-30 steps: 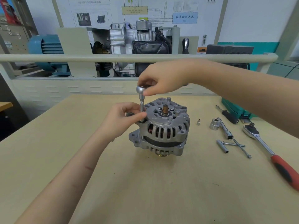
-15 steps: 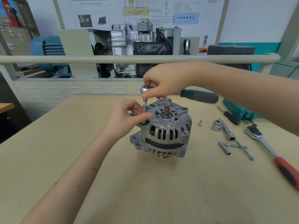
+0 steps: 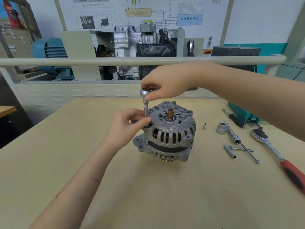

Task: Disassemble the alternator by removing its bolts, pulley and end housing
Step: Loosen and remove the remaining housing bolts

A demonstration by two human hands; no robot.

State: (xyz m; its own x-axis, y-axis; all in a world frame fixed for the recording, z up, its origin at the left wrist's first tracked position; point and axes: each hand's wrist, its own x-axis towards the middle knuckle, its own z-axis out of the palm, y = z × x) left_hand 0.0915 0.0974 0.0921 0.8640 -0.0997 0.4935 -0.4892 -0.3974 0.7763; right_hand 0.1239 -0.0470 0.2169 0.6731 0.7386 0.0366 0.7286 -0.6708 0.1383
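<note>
Under right hand (image 3: 166, 83), clamped on ratchet (image 3: 144, 94) head to turn; left hand (image 3: 127, 124) pinches socket extension (image 3: 145, 109), steadying it on alternator (image 3: 168, 131) bolt.

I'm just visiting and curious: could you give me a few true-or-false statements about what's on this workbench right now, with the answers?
1. The right hand grips the head of a small steel ratchet standing over the grey cast-aluminium alternator. True.
2. The red-handled ratchet is held in the left hand. False: it lies on the beige table, untouched.
3. The alternator lies on its side. False: its shaft points up.
4. Loose sockets lie to the alternator's right. True.
</note>
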